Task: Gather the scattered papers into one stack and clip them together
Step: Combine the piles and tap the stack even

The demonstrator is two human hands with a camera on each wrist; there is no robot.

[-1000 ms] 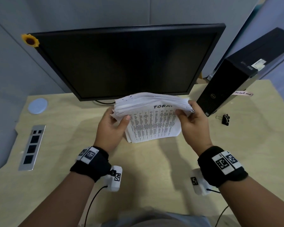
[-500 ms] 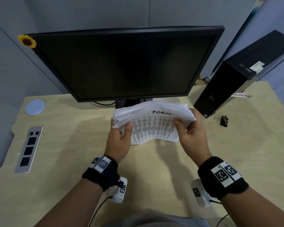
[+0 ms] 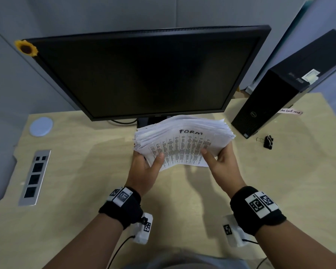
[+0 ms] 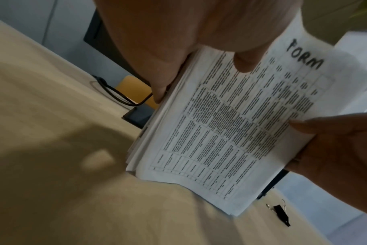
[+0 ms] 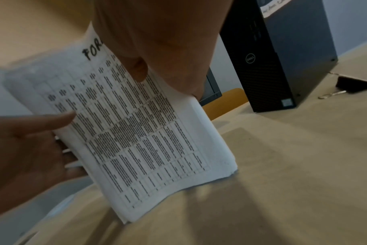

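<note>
A thick stack of white papers point(image 3: 182, 146) stands tilted on its lower edge on the desk, in front of the monitor. Its top sheet carries a printed table and the handwritten word FORM. My left hand point(image 3: 149, 164) grips the stack's left side, thumb on the front sheet. My right hand point(image 3: 217, 160) grips the right side the same way. The wrist views show the stack point(image 4: 230, 124) point(image 5: 136, 132) pinched between thumbs and fingers; the fingers behind it are hidden. A black binder clip point(image 3: 268, 141) point(image 4: 280, 213) point(image 5: 354, 82) lies on the desk to the right, untouched.
A dark monitor point(image 3: 144, 74) stands right behind the stack. A black computer tower point(image 3: 270, 98) stands at the back right near the clip. A round white coaster point(image 3: 41, 126) and a metal socket panel point(image 3: 34, 177) sit at the left of the wooden desk point(image 3: 85, 191).
Both hands have slid down the sides of the stack, the right one off the top corner. The ragged sheets at the left now lie more evenly together.
</note>
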